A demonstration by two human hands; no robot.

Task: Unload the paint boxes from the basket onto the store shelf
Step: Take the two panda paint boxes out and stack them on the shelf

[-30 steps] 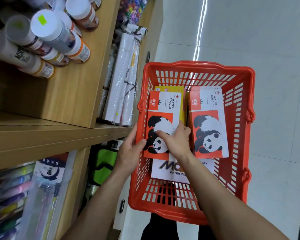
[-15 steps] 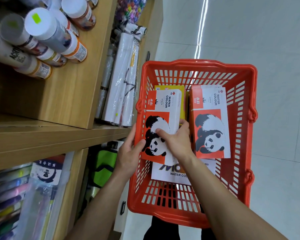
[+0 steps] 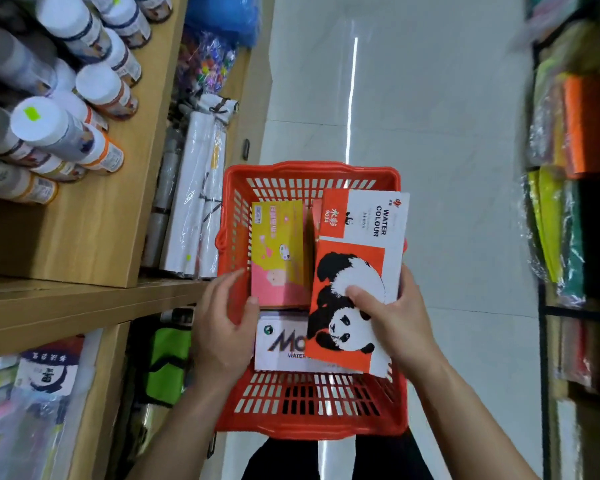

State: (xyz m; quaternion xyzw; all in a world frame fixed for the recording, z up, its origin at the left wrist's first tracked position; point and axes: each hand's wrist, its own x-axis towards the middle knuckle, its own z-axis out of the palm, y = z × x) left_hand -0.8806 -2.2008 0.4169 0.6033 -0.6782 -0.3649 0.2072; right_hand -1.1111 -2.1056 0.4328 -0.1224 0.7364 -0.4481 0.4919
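A panda-printed water colour box (image 3: 357,271) is held in the grip of the right hand (image 3: 399,323), thumb pressed on its face and fingers wrapped behind its right edge, tilted above the right side of the red basket (image 3: 312,424). The left hand (image 3: 222,327) is seen with fingers loosely spread and nothing grasped, laid at the basket's left rim just beside a yellow-and-pink box (image 3: 278,251). A white box (image 3: 281,344) lies flat in the basket below, beside the wooden shelf (image 3: 84,299).
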